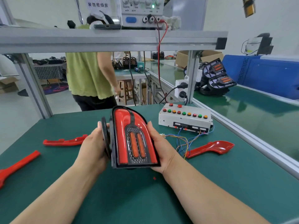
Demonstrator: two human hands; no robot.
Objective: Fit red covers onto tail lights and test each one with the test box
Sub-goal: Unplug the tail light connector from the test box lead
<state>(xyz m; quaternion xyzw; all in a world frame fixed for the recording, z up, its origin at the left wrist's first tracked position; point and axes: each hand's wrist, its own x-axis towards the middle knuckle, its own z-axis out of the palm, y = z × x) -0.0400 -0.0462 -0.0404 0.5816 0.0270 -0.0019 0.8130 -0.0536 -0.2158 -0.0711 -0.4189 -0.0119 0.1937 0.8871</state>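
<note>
I hold a black tail light (131, 139) upright above the green table (113, 199), its face covered in red with two orange strips in a grey mesh panel. My left hand (93, 147) grips its left edge and black back flange. My right hand (159, 147) grips its right edge. The white test box (184, 118) with red, green and orange buttons stands behind on the right, thin coloured wires (184, 141) trailing from it. Loose red covers lie on the table: one (64, 141) to the left, one (212, 148) to the right, one (17, 165) at the far left.
Two more tail lights (216, 76) are stacked on the conveyor (250, 107) at the right, near a blue crate (265, 75). A power supply (142, 12) sits on the aluminium shelf (113, 39) overhead, a red lead hanging down. A person in a green shirt (87, 75) stands beyond the table.
</note>
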